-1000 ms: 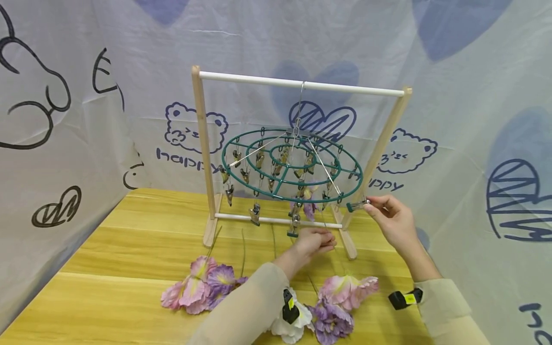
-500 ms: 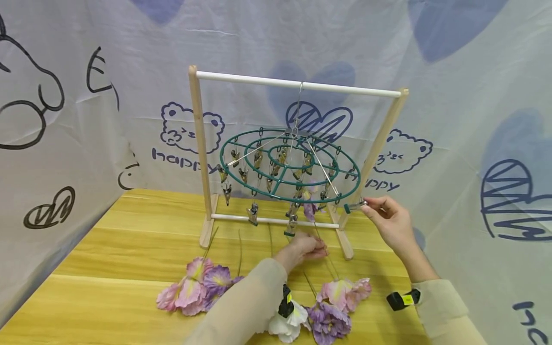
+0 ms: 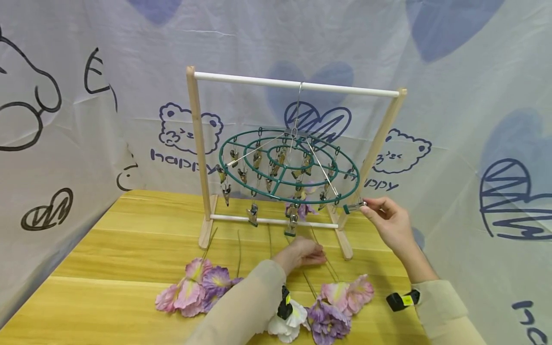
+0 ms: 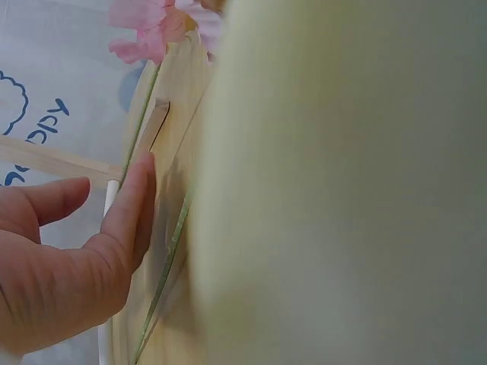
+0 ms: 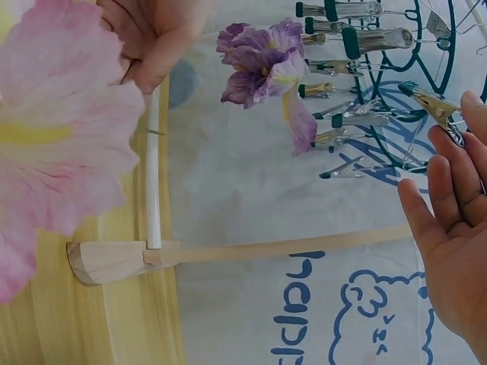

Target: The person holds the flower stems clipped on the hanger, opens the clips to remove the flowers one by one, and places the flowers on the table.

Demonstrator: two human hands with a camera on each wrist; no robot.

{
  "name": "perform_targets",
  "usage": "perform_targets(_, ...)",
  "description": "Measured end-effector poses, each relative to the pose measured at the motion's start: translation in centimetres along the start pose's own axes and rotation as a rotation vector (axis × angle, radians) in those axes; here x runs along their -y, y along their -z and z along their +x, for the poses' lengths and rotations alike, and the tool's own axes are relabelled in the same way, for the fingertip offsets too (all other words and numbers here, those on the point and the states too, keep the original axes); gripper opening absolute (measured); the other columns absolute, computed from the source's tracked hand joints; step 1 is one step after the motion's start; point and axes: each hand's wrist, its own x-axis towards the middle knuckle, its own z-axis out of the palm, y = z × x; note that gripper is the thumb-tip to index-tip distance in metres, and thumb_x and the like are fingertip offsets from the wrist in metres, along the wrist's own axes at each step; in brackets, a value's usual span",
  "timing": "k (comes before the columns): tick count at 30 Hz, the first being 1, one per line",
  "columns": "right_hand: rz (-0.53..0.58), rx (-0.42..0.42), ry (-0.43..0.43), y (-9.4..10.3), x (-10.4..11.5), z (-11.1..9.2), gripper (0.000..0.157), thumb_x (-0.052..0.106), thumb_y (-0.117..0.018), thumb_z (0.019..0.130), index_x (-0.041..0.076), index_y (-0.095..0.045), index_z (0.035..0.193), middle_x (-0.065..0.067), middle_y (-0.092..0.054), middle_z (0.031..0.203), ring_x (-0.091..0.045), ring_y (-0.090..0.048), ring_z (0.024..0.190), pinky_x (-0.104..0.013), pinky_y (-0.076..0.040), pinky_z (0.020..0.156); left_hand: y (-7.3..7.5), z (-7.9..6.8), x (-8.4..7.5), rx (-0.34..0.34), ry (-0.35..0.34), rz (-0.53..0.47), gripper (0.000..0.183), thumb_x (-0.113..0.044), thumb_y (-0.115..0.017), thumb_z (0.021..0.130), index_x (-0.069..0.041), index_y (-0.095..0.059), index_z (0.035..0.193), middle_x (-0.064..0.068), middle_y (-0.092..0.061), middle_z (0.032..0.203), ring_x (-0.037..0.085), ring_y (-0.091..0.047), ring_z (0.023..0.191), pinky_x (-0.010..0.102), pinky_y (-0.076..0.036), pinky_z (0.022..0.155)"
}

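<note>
My right hand [image 3: 390, 223] pinches a metal clip [image 3: 354, 207] with green tips between thumb and fingers, at the right edge of a round green drying hanger [image 3: 278, 197]. My left hand [image 3: 304, 251] is low under the hanger, just above the table. Its thumb stands apart from its extended fingers in the left wrist view, with nothing gripped between them. The green stem [image 4: 141, 129] of a pink flower [image 4: 148, 26] runs past its fingertips. That pink flower [image 5: 61, 137] looms large in the right wrist view. A purple flower [image 5: 262, 65] shows beside the hanging clips.
A wooden stand [image 3: 196, 143] with a white top bar [image 3: 258, 81] carries the hanger, and several clips dangle from it. Pink and purple flowers [image 3: 189, 290], a white flower [image 3: 289, 323] and another purple one [image 3: 327, 321] lie on the wooden table [image 3: 99, 268]. Printed cloth [image 3: 241, 48] surrounds it.
My left hand has come down and slightly left, nearer the table. The pink flower at the right has turned a little. My right hand has kept its pinch on the clip.
</note>
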Motion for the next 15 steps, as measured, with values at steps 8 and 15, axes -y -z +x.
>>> perform_targets(8,-0.019,-0.023,0.009,0.01,0.03,-0.13,0.024,0.008,-0.068,0.102,-0.007,-0.068,0.121,0.021,-0.068,0.106,0.003,-0.065,0.097,-0.010,-0.055,0.087,-0.02,-0.16,0.02,-0.005,0.034,0.007,0.037,-0.002,-0.059,0.099,0.019,-0.054,0.128,0.033,-0.065,0.115,0.044,-0.071,0.108,0.041,-0.062,0.095)
perform_targets(15,-0.005,-0.092,0.008,-0.38,0.08,-0.03,0.029,0.011,-0.068,0.102,-0.002,-0.068,0.128,0.017,-0.068,0.105,-0.005,-0.063,0.095,-0.010,-0.055,0.082,-0.08,-0.29,-0.11,-0.015,0.020,0.035,0.037,-0.005,-0.061,0.098,0.019,-0.053,0.126,0.031,-0.063,0.111,0.045,-0.070,0.106,0.041,-0.062,0.094)
